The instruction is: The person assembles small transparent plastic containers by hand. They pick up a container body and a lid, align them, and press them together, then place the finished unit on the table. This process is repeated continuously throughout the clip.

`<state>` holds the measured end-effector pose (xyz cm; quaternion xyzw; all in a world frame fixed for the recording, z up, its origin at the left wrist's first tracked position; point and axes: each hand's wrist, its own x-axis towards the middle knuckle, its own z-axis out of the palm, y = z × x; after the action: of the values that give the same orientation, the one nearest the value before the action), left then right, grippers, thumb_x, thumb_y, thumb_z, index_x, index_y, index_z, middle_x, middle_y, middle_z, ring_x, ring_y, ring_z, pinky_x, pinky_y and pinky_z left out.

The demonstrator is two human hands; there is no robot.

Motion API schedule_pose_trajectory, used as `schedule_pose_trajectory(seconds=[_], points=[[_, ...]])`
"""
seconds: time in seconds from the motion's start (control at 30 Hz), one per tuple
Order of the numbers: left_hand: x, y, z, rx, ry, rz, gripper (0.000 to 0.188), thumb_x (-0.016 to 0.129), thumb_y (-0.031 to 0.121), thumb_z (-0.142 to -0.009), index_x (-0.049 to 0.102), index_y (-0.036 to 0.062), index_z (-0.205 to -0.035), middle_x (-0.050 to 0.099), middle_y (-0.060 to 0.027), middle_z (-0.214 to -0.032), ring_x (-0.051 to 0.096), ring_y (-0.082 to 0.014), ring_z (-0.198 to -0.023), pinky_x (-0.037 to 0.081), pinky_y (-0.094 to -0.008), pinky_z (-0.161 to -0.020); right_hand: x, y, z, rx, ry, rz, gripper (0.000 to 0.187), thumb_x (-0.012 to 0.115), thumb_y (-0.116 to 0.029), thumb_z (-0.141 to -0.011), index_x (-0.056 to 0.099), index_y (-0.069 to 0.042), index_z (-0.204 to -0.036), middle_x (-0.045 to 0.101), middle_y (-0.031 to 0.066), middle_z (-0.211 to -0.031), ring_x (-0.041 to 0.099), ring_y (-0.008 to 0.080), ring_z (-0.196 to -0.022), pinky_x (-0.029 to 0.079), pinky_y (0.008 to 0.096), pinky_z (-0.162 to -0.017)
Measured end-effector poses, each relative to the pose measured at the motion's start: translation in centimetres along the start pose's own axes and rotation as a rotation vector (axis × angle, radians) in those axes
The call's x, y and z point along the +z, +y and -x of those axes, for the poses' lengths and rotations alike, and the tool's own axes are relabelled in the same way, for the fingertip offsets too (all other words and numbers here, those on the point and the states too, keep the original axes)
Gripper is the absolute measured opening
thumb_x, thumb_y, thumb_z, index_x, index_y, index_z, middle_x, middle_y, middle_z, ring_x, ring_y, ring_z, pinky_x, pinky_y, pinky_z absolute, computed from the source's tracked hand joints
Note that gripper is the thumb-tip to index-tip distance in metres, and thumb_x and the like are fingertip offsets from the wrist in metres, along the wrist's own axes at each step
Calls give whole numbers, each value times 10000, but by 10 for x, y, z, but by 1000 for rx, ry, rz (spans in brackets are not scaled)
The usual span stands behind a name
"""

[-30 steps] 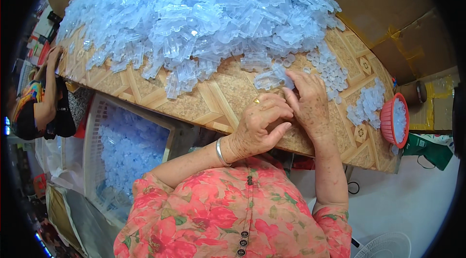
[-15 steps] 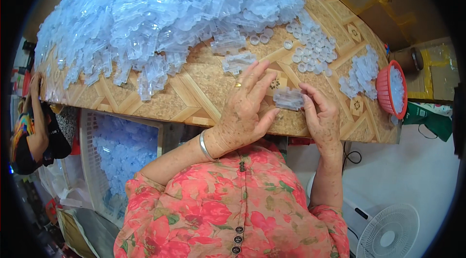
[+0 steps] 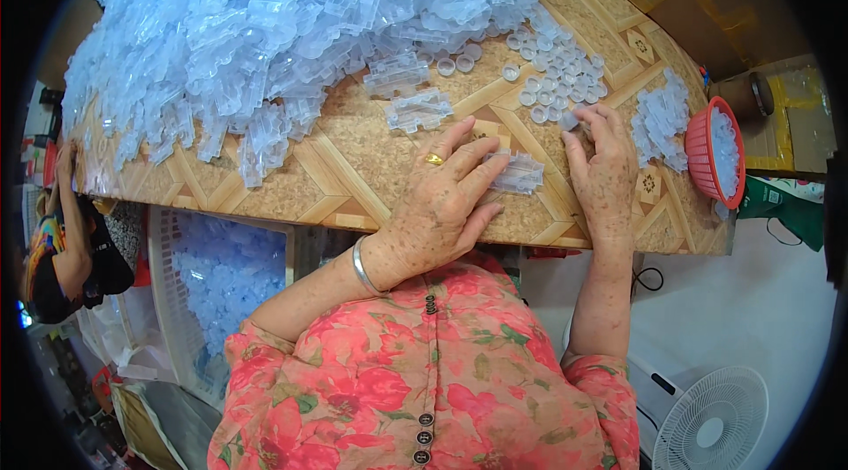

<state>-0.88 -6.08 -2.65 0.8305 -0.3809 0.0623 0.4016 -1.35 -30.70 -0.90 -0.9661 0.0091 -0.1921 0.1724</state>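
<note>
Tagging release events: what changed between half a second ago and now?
Right hand let go of the clear plastic piece and moved forward to the small round caps; whether it grips one is unclear. Left hand now overlaps the piece's left end. Unchanged: big heap of clear parts, red basket.

pink floral shirt (image 3: 353, 355), silver bangle (image 3: 359, 269), gold ring (image 3: 434, 159)
</note>
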Motion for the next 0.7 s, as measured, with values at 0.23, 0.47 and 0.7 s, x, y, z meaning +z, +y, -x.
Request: schedule_pose_trajectory(seconds=[0.23, 0.47, 0.7], points=[[-1, 1, -2, -6, -3, 11, 552, 800, 117, -767, 628, 28, -1284, 607, -170, -1328, 478, -446, -1345, 395, -545, -1088, 2, 1, 2, 82, 0, -179, 291, 737, -81, -846, 661, -20, -1121, 646, 125, -1138, 642, 319, -1059, 509, 415, -919], [-2, 1, -3, -20, -2, 17, 451, 793, 88, -762, 639, 22, -1180, 616, -162, -1309, 503, -435, -1323, 417, -531, -1072, 0, -3, 5, 20, 11, -138, 335, 728, -87, -858, 670, -32, -1183, 647, 132, -1173, 636, 315, -1087, 501, 406, -939], [0, -2, -1, 16, 29, 22, 397, 778, 28, -745, 630, 30, -1114, 645, -144, -1231, 548, -408, -1268, 459, -484, -1037, -10, 3, 27, 69, 104, -159, 304, 734, -73, -852, 689, -31, -1149, 662, 138, -1186, 643, 312, -1080, 513, 408, -920]])
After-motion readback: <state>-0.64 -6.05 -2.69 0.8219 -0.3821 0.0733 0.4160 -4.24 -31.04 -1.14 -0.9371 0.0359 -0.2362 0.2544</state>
